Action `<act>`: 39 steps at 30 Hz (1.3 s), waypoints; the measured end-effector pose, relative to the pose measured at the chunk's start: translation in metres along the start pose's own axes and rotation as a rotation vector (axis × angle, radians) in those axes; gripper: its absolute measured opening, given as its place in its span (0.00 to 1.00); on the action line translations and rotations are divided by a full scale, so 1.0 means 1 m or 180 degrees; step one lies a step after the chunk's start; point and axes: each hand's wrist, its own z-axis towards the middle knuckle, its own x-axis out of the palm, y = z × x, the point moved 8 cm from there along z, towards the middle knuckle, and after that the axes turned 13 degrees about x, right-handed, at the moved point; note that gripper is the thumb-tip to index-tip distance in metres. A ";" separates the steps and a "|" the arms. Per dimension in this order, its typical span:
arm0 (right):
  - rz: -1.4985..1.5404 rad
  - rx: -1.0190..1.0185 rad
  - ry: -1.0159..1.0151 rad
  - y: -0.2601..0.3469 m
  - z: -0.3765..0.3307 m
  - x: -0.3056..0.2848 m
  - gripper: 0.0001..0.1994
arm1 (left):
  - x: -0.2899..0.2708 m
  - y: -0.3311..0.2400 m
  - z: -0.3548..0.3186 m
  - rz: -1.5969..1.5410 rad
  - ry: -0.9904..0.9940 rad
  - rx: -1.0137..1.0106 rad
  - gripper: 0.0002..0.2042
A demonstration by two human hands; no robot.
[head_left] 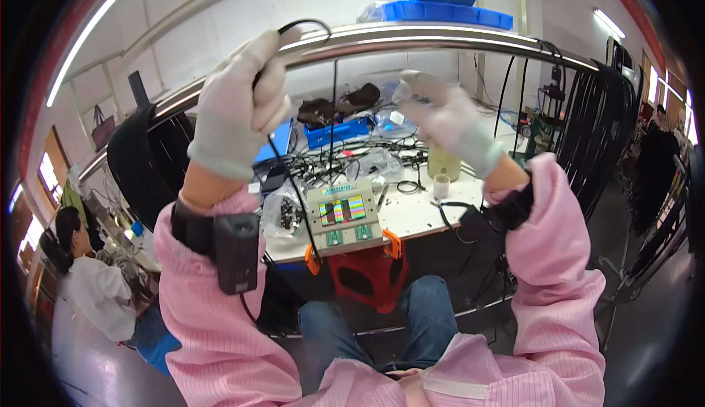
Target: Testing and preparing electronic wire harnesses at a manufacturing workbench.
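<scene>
While its upper end curled in front of the rail (411, 38), the cable (308, 21) was held in the left hand (246, 99), whose gloved fingers were closed round it, and its lower length trailed down past the tester (343, 216). The right hand (444, 113), raised and blurred, was well apart from the left; whether it gripped anything, I could not tell. This one cable, then, seemed partway through its handling: lifted off the table (418, 220) but not yet released. Much looked done, judging by the thick left bundle (147, 161) and right bundle (595, 128) that hung at the rail's two ends. Much looked left too, since a tangle (367, 150) of dark cables lay across the table behind the tester, though how many were finished was not clear. The tester's screen was lit in coloured bands, but no result could be judged from it. Farther out, a blue tray (448, 14) sat beyond the rail.
</scene>
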 end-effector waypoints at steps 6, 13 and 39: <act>0.1141 -0.0174 0.0197 -0.002 0.037 0.061 0.17 | 0.002 0.031 0.001 -0.0456 0.0270 -0.0482 0.14; -0.0324 0.1404 0.2292 -0.090 -0.065 0.123 0.17 | -0.055 0.077 -0.147 0.1318 0.0120 -0.0657 0.18; 0.2724 0.1844 -0.1596 -0.404 -0.161 -0.180 0.13 | -0.096 0.080 -0.167 0.3793 0.0089 0.1073 0.16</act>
